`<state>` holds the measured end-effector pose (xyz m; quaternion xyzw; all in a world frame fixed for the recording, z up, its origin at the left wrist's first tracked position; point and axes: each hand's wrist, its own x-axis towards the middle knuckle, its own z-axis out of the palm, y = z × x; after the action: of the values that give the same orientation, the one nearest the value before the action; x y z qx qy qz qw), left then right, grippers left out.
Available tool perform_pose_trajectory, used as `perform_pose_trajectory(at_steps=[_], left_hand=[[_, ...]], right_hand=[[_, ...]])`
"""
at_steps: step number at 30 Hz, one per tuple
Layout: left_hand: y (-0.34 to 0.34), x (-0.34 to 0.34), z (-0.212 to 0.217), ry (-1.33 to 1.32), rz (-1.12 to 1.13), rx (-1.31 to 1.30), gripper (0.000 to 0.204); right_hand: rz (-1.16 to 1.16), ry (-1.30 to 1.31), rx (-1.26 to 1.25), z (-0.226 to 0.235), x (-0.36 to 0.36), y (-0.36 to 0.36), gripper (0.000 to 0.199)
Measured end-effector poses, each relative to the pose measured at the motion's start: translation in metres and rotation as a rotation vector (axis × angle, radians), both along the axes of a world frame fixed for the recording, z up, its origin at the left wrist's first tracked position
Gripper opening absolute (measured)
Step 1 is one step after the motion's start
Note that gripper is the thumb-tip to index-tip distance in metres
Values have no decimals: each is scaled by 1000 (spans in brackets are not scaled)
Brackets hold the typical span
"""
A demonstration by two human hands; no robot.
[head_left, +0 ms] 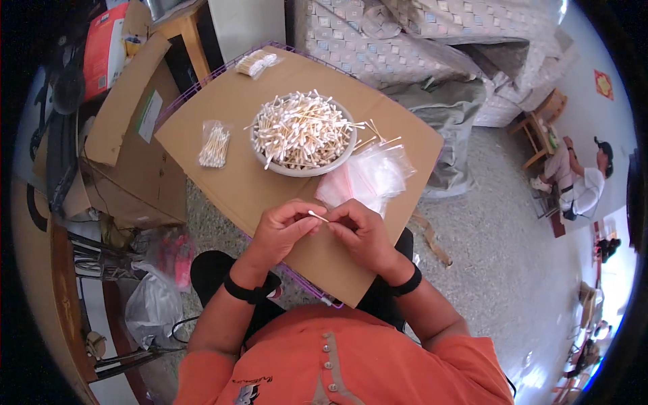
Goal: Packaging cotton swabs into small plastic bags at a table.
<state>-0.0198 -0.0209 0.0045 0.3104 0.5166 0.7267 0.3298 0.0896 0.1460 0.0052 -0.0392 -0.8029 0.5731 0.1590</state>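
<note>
Over the near part of the cardboard tabletop, my left hand (pixel 285 231) and my right hand (pixel 364 236) meet with fingers curled in. Between their fingertips is a cotton swab (pixel 319 217), its white tip showing by the left thumb and its stick running to the right fingers. Just beyond, a round grey bowl (pixel 307 173) is heaped with cotton swabs (pixel 300 128). Clear plastic bags (pixel 368 179) with pinkish edges lie in a pile right of the bowl, beyond my right hand. A few loose swabs (pixel 379 137) rest behind the bags.
Filled swab packets sit left of the bowl (pixel 214 144) and at the far corner (pixel 256 63). The cardboard sheet (pixel 196 111) covers a purple-rimmed table. Cardboard boxes (pixel 131 175) stand left, a patterned covered sofa (pixel 351 40) behind. A person (pixel 586 189) sits far right.
</note>
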Motion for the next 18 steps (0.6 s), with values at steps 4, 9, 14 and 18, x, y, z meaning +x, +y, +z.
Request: perform_pose_trajectory(at_steps=[4, 9, 14, 18], left_hand=[[1, -4, -6, 4, -4, 60, 18], [5, -3, -8, 33, 48, 19, 18], [8, 1, -1, 201, 91, -43, 15], [10, 3, 0, 441, 140, -96, 13]], right_hand=[[-11, 4, 120, 7, 1, 2, 11], [-26, 32, 140, 8, 1, 4, 9], [-98, 134, 92, 2, 3, 6, 9], [-107, 173, 56, -1, 5, 8, 9]])
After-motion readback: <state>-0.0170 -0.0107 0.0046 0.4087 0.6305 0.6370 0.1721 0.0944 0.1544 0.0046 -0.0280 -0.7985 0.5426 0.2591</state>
